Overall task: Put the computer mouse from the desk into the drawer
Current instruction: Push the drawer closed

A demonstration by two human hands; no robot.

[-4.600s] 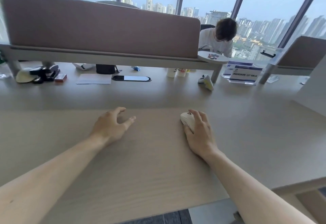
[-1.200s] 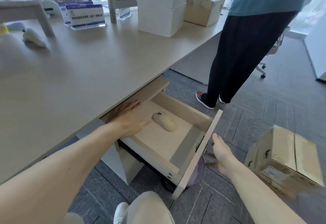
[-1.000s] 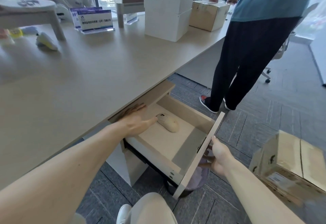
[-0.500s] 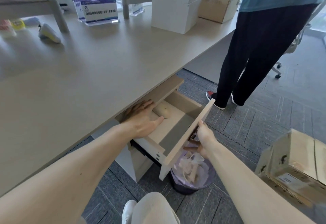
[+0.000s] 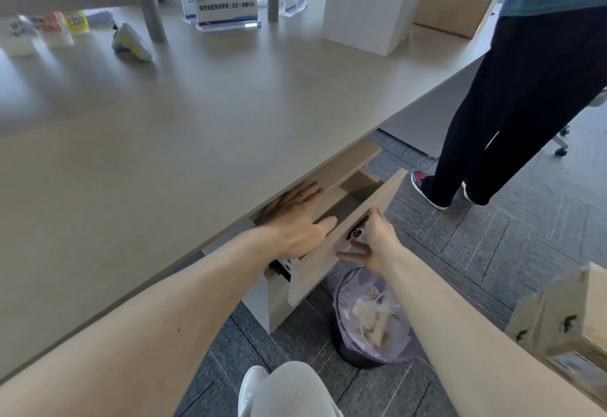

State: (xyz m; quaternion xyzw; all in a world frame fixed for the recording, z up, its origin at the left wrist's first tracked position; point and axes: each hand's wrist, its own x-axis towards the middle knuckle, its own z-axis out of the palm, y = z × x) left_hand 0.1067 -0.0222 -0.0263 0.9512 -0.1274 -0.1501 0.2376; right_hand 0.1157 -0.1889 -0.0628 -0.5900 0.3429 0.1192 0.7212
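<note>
Half a second ago the shallow light-wood drawer (image 5: 358, 219) under the near edge of the pale wood-grain counter (image 5: 197, 127) stood about half out; now only a narrow wedge of its inside shows between the counter's underside and the drawer front. A second ago the small cream computer mouse lay in plain sight on the drawer floor; now it cannot be seen, hidden under the counter edge and the left hand (image 5: 295, 219). By my judgement it is inside, so the placing is done and only the last push remains.

The left hand lies flat with its fingers spread over the drawer's near side wall, grasping nothing. The right hand (image 5: 374, 242) presses on the drawer front beside the metal lock, fingers released and splayed.

Below the drawer, on the grey carpet, a dark round waste bin (image 5: 371, 318) with a lilac plastic liner holds crumpled pale paper. The left fingers sit close to the closing gap and could be pinched.
</note>
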